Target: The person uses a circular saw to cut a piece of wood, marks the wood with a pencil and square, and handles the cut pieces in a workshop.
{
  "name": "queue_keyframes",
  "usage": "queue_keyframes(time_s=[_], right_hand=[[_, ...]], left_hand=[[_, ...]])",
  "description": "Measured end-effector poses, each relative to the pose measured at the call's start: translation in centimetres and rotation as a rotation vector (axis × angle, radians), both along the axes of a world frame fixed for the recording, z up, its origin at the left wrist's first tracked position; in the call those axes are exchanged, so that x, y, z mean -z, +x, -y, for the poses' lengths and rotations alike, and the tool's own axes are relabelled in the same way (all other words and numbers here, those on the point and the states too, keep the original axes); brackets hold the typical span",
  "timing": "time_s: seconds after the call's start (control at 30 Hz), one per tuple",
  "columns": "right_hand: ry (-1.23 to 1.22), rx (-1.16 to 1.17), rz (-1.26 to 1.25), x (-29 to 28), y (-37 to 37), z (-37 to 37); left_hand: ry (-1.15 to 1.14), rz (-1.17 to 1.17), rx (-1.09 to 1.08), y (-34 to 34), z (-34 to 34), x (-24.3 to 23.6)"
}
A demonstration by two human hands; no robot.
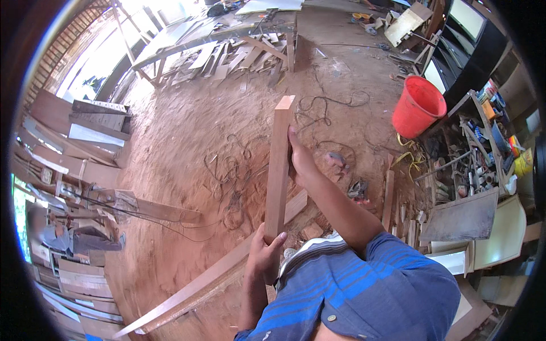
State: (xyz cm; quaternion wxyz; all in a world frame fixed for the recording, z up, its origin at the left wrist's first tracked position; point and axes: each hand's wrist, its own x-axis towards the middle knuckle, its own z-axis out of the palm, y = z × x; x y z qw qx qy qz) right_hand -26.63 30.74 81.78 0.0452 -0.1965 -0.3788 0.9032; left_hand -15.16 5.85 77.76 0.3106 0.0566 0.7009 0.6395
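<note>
A squared wooden post [277, 165] is held up in front of me, its pale cut end facing up and away. Low on the post, my left hand [264, 250] is closed round it, thumb across the face. Farther up, my right hand [300, 154] grips its right side, fingers partly hidden behind the wood. Behind and below the post, a long wooden plank [210, 277] runs slantwise from the lower left toward the middle.
Tangled cables [230, 170] lie on the sandy floor. A red bucket [419, 107] stands at right beside a cluttered shelf [478, 148]. Wood offcuts [227, 59] pile under the far workbench [216, 35]. At left, another person [85, 236] sits near leaning boards.
</note>
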Motion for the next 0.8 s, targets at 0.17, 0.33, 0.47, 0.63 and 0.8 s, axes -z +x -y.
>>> queue_keyframes(time_s=[0.17, 0.33, 0.47, 0.63, 0.8], right_hand=[[0.017, -0.015, 0.038, 0.8, -0.2, 0.7], [0.068, -0.025, 0.037, 0.0, 0.4, 0.9], [0.139, -0.008, 0.009, 0.6, 0.2, 0.8], [0.195, -0.025, 0.01, 2.0, 0.3, 0.4], [0.205, -0.026, -0.002, 1.7, 1.1, 0.1]], left_hand=[[0.036, -0.034, 0.051, -0.1, 1.7, 1.6], [0.142, 0.138, 0.044, -0.1, 2.3, 1.1], [0.264, 0.247, 0.133, -0.8, 3.5, 1.1], [0.195, 0.24, 0.143, -2.0, 5.8, 4.6], [0.084, 0.229, 0.041, -2.0, 6.7, 5.6]])
